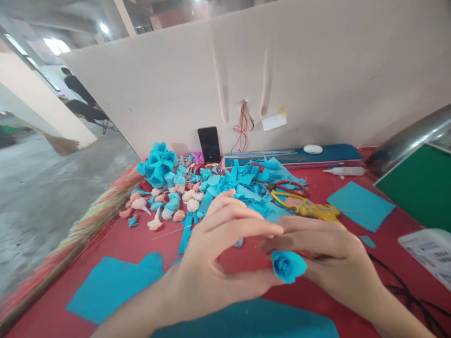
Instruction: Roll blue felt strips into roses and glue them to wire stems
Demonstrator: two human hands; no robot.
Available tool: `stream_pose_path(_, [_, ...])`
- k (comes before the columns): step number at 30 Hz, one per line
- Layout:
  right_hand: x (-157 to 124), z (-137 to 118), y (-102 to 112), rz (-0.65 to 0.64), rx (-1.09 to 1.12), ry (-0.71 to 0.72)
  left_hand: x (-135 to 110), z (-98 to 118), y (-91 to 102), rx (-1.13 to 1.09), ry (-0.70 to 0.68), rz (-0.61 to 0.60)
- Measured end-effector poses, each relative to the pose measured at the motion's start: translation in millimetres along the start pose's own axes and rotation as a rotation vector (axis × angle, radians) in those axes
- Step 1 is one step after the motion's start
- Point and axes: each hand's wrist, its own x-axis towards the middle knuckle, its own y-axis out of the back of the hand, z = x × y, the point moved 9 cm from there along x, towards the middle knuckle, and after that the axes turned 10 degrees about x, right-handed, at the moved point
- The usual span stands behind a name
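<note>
A small blue crepe-paper rose (288,266) with a spiral of petals is between my two hands, above the red tabletop. My right hand (327,253) is closed around its base, which the fingers hide. My left hand (225,249) reaches in from the other side, its thumb against the flower's left edge and its index fingertip just above, by the right fingers. Below the hands lies a large blue paper sheet (253,321), with another blue sheet (112,286) at the left.
Finished blue flowers (158,164) and a heap of paper strips (243,183) lie behind my hands. Nearby are yellow-handled scissors (289,199), a yellow glue gun (319,211), a glue bottle (347,171) and a phone (209,144) against the white partition (169,80). Black cable (405,291) runs at right.
</note>
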Motion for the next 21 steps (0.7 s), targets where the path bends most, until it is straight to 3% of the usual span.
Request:
stream_pose_path(11, [-1, 7, 2, 0.039, 0.052, -0.03, -3, 5, 0.5, 0.153, -0.066, 0.018])
stream_pose_path(21, [-1, 15, 1, 0.051, 0.067, -0.112, -2, 3, 3.4, 0.098, -0.065, 0.084])
